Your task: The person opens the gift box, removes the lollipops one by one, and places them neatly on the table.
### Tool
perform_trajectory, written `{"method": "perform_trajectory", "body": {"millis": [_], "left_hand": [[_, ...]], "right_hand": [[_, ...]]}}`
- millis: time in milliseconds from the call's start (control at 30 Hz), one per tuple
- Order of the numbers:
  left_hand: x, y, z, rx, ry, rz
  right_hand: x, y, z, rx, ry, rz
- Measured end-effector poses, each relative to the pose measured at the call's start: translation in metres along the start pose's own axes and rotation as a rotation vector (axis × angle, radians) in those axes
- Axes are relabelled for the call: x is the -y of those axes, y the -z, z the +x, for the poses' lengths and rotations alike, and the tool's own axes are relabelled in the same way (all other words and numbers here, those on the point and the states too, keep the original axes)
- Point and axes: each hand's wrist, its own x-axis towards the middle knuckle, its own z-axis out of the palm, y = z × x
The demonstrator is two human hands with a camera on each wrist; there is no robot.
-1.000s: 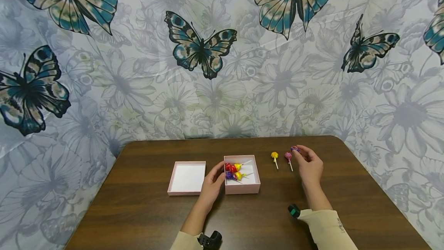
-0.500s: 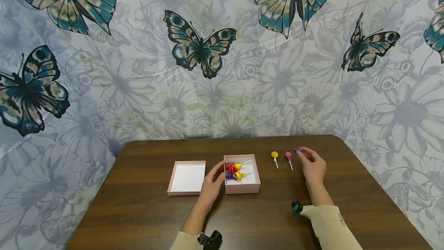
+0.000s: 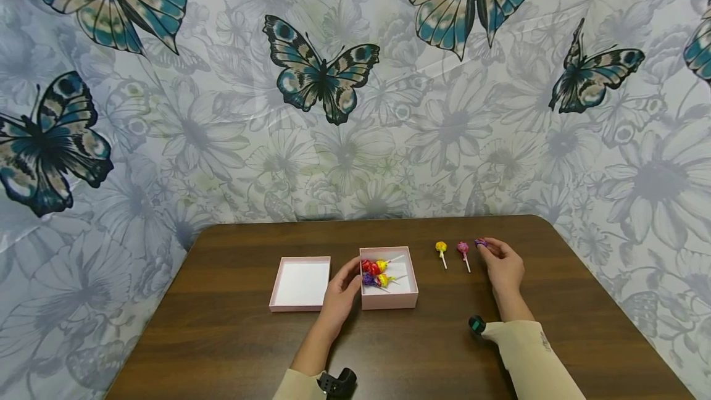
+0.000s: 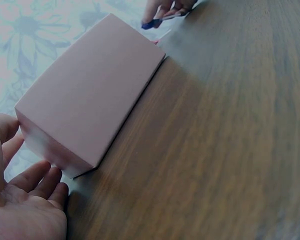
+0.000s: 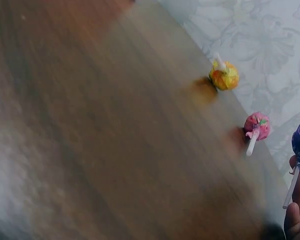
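In the head view, my right hand (image 3: 506,268) pinches a purple lollipop (image 3: 480,242) by its wrapped head. Its white stick points down past the fingers, as the right wrist view shows of the lollipop (image 5: 298,142). To its left lie a pink lollipop (image 3: 463,248) and a yellow lollipop (image 3: 441,247), sticks toward me. My left hand (image 3: 340,294) rests its fingertips against the left wall of a pink box (image 3: 389,302). Inside the box are red, purple and yellow lollipops (image 3: 373,268). The left wrist view has relaxed fingers (image 4: 45,182) touching the box wall.
A pink lid (image 3: 302,284) with a white inside lies left of the box, beside my left hand. Everything stands on a brown wooden table (image 3: 233,338). Behind its back edge hangs a butterfly-patterned cloth (image 3: 378,159).
My right hand has shifted slightly right with the purple lollipop, away from the pink one. The left hand and the box have stayed in place.
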Motion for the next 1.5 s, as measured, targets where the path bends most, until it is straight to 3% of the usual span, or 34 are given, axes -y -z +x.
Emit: {"method": "perform_trajectory", "body": {"millis": [267, 667, 1067, 1500], "left_hand": [[0.0, 0.001, 0.0, 0.004, -0.003, 0.005], [0.0, -0.001, 0.0, 0.004, -0.009, 0.009], [-0.004, -0.001, 0.0, 0.005, -0.005, -0.016], [-0.001, -0.001, 0.0, 0.007, 0.002, -0.015]], "right_hand": [[-0.005, -0.002, 0.007, 0.015, 0.036, -0.207], [-0.008, -0.003, 0.009, 0.038, 0.1, -0.361], [-0.012, -0.005, 0.011, 0.04, 0.121, -0.419], [-0.015, 0.001, 0.008, 0.054, 0.145, -0.379]]}}
